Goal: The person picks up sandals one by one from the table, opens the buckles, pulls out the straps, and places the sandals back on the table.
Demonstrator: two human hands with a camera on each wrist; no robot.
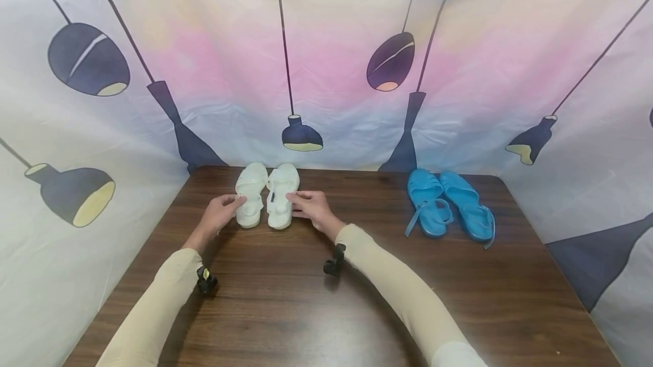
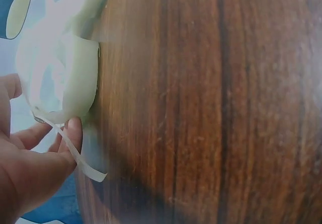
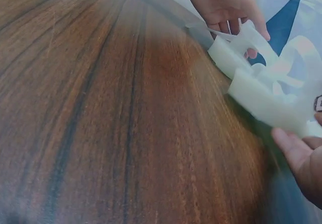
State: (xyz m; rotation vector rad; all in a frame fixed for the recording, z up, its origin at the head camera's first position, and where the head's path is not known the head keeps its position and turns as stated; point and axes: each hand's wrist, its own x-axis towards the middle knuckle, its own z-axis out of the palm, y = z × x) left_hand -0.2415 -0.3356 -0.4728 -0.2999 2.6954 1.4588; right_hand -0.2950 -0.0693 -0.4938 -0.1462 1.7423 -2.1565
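Observation:
Two white sandals stand side by side near the table's far edge, toes pointing away. My left hand (image 1: 216, 216) grips the outer side of the left white sandal (image 1: 252, 177), thumb over its ankle strap area. A loose strap end (image 2: 89, 171) hangs past those fingers in the left wrist view. On the other side, my right hand (image 1: 316, 210) holds the right white sandal (image 1: 285, 177) by its outer edge, near the strap. In the right wrist view the right thumb (image 3: 288, 142) lies against the pale sole (image 3: 261, 103); the other fingers are partly out of frame.
A pair of blue sandals (image 1: 432, 225) with loose ankle straps lies at the table's back right. The brown wooden table (image 1: 285, 299) meets a hanging cloth (image 1: 336, 60) printed with lamps along its back. Small black wrist cameras (image 1: 334, 262) sit on both sleeves.

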